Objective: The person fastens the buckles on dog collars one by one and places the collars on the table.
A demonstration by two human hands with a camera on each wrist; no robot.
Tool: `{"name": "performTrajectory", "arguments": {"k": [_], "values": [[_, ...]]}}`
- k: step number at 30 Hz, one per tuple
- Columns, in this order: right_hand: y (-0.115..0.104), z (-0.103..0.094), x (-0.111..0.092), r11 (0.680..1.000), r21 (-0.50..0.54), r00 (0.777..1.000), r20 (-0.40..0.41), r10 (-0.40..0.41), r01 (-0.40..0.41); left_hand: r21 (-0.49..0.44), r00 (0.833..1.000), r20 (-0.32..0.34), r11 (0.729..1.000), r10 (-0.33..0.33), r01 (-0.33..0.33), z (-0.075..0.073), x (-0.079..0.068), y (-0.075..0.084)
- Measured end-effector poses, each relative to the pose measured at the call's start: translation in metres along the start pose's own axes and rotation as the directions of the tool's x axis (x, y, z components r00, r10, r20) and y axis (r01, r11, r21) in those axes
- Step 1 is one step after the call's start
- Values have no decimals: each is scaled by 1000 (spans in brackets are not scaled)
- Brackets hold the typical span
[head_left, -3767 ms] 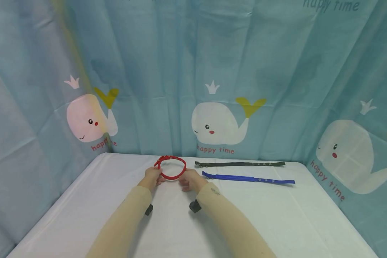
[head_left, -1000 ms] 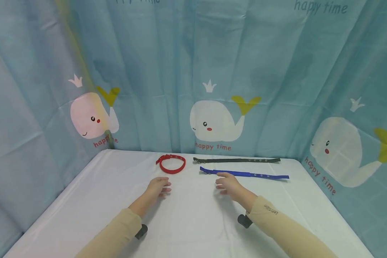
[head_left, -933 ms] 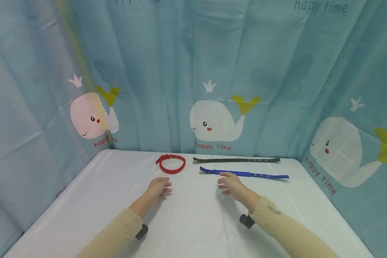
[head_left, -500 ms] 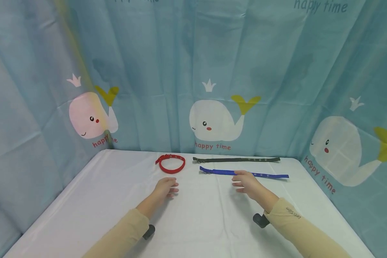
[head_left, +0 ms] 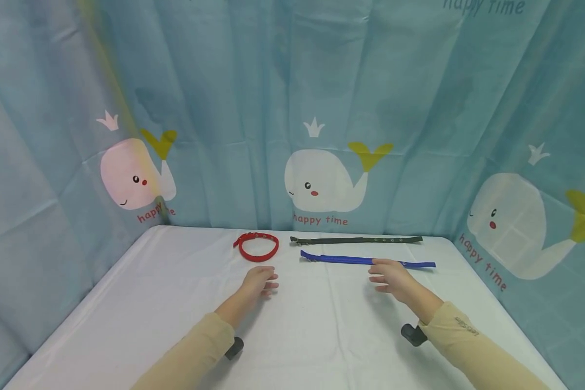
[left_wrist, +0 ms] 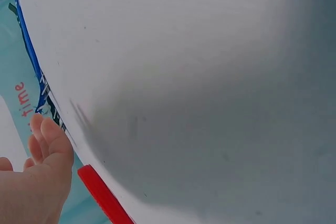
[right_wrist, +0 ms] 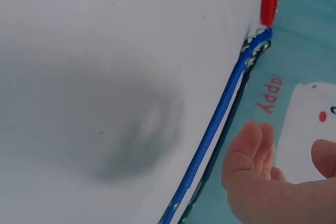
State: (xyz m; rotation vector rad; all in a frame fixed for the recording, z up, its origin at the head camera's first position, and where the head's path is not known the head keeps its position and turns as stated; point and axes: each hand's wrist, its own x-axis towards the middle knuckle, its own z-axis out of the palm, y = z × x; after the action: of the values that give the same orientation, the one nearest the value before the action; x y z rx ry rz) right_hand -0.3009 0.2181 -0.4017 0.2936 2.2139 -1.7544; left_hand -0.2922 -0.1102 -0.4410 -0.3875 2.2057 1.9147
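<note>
A red collar (head_left: pixel 258 258), fastened into a loop, lies at the back of the table, left of centre. My left hand (head_left: pixel 259 281) hovers in front of it with relaxed fingers, holding nothing. To the right a blue collar (head_left: pixel 341 260) with buckle and eyelets lies flat and unfastened. My right hand (head_left: pixel 395 279) is held above the table just in front of that collar, covering part of it in the head view. In the right wrist view a gap shows between the fingers (right_wrist: pixel 247 145) and the blue strap. Behind it a dark green collar (head_left: pixel 351 240) lies straight, buckle end left.
A white cloth (head_left: pixel 302 336) covers the table. A blue-green curtain (head_left: pixel 253 179) with printed whales hangs along the back and sides. Each wrist carries a small black camera (head_left: pixel 413 334).
Earlier both hands held the red collar; they have let it go and it lies on the table. In the last second both hands have drifted right, the right hand farther. The collars stay put.
</note>
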Motion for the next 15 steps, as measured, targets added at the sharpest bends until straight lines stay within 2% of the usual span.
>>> {"name": "performTrajectory", "arguments": {"k": [10, 15], "values": [[14, -27, -1, 1000, 11, 1000, -26, 15, -15, -7, 999, -35, 1000, -25, 24, 16, 6, 4], [18, -36, -3, 999, 34, 999, -27, 25, -25, -8, 999, -28, 1000, -30, 30, 22, 8, 6]]}}
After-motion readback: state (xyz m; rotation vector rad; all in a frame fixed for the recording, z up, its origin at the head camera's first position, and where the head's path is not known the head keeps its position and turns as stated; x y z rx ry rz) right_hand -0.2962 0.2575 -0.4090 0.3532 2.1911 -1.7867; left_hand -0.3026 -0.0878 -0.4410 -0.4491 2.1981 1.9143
